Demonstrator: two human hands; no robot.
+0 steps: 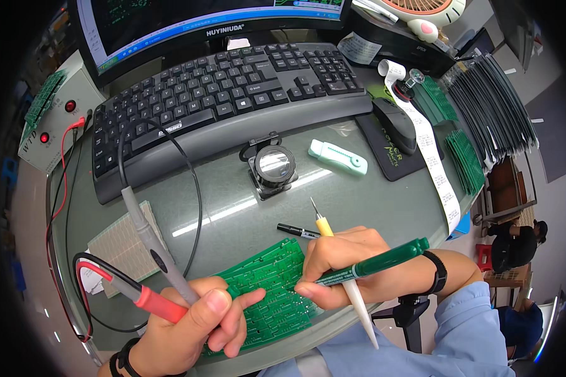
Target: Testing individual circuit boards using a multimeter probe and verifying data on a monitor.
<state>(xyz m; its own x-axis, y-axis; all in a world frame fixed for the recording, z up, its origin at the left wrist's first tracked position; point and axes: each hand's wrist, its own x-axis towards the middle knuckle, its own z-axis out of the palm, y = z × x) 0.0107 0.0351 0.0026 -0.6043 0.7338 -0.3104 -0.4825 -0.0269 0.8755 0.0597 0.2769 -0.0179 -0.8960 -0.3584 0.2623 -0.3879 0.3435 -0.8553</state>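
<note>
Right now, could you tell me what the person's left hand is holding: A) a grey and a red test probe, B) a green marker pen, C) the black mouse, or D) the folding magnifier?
A: the left hand grips the grey probe and the red probe together over the green circuit board.

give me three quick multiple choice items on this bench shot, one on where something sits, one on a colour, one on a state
1. Where is the magnifier loupe?
A. on the keyboard
B. between the keyboard and the green circuit board
C. in a hand

2. What colour is the marker in the right hand?
A. green
B. red
C. blue

3. What does the left hand hold?
A. nothing
B. the mouse
C. a red probe and a grey probe

Answers: 1 B, it stands on the desk between them. 2 A, its barrel is green. 3 C, the fingers close round both probes.
</note>
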